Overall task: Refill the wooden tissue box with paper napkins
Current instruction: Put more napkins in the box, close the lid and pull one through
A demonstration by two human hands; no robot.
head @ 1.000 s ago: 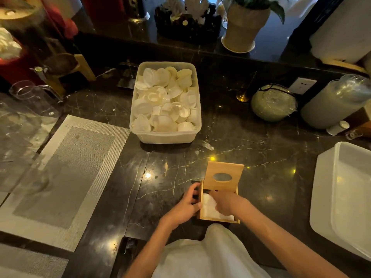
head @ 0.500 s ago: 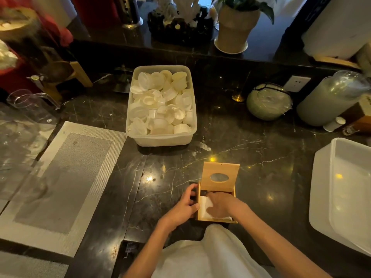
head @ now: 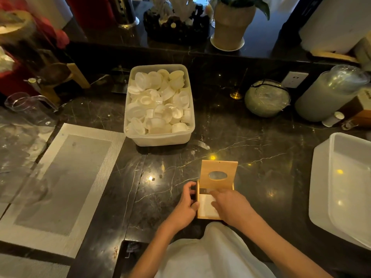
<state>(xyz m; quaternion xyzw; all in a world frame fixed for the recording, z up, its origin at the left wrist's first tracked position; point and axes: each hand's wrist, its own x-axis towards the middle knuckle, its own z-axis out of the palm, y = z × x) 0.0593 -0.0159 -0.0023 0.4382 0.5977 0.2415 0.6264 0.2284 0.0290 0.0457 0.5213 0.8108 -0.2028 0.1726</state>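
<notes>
The wooden tissue box (head: 208, 217) stands on the dark marble counter near the front edge. Its hinged lid (head: 218, 168), with an oval slot, is swung up and open. White paper napkins (head: 205, 206) lie inside the box. My left hand (head: 187, 205) grips the box's left wall, thumb on the rim. My right hand (head: 230, 207) lies flat over the napkins, fingers pressing down into the box and hiding its right half.
A white tub of small plastic cups (head: 159, 106) stands behind the box. A woven placemat (head: 60, 185) lies left. An empty white bin (head: 345, 183) sits right. A wrapped bowl (head: 267, 98) and a tall jar (head: 329, 93) stand at the back right.
The camera has dipped slightly and the scene shifted. My right hand has slid a little forward over the napkins inside the box. My left hand stays on the box's left wall.
</notes>
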